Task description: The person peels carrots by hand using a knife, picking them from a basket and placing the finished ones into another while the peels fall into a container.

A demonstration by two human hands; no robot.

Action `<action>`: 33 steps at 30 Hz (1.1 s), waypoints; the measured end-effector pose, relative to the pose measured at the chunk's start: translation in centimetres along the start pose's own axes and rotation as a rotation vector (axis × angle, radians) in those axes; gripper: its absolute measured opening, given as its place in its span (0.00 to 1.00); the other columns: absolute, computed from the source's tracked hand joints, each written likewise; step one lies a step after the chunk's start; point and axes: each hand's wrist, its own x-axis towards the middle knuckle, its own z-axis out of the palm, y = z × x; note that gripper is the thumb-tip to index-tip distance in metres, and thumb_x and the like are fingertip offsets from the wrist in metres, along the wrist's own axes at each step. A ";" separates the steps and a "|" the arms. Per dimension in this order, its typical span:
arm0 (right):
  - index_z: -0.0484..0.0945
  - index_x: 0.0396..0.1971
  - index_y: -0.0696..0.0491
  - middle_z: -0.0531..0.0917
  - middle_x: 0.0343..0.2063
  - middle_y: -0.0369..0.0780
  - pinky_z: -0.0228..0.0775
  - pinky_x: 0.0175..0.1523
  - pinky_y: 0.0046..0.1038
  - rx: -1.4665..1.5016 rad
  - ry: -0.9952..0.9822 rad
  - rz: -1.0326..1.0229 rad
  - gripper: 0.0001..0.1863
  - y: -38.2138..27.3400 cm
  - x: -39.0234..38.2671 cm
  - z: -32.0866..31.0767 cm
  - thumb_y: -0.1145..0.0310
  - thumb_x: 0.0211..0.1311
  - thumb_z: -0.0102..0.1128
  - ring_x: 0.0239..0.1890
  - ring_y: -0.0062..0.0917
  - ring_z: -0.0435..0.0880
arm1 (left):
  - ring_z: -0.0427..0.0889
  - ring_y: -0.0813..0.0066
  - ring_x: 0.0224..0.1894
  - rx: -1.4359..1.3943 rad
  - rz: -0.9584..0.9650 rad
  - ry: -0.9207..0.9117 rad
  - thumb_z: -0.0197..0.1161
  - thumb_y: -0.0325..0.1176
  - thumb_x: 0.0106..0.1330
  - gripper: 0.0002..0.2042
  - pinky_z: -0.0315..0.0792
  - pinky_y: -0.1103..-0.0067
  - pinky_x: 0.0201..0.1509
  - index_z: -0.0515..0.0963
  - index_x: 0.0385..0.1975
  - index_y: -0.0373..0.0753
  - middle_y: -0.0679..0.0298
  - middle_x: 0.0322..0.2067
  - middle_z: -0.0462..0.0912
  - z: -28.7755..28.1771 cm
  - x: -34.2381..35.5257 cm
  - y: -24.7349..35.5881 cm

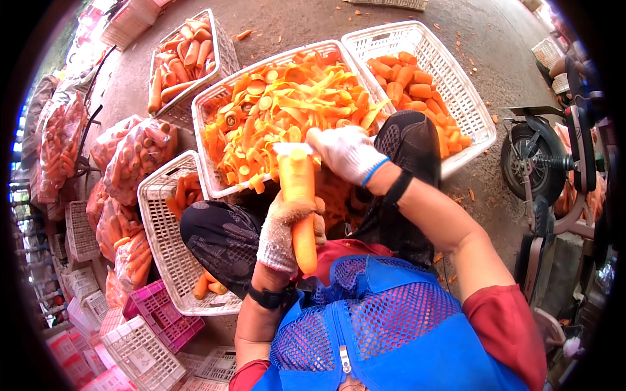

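Note:
My left hand point(280, 231), in a worn knit glove, wraps round the lower part of a large carrot point(300, 186), held upright in front of my chest. At the carrot's top, my right hand point(349, 155), in a white glove with a blue cuff, is closed on a small white peeler point(285, 148), somewhat blurred, lying across the carrot. Just beyond both hands is a white crate point(201, 156) heaped with orange peelings point(293, 94) and cut carrot ends. To its right, another white crate point(460, 75) holds peeled carrots point(417, 88).
Unpeeled carrots point(186, 58) fill a crate at the far left. A crate point(164, 218) with a few carrots stands by my left knee, near bagged carrots point(137, 159). A purple crate point(163, 316) sits lower left. A wheeled vehicle point(533, 159) stands at right. Scraps litter the floor.

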 end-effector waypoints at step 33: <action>0.82 0.34 0.60 0.72 0.12 0.34 0.77 0.24 0.28 1.958 0.365 0.466 0.23 -3.0 4.6 -0.6 0.51 0.75 0.61 0.12 0.19 0.71 | 0.78 0.73 0.22 0.006 -0.034 -0.062 0.64 0.27 0.63 0.22 0.76 0.78 0.21 0.70 0.57 0.40 0.61 0.33 0.80 -1.0 3.5 -0.6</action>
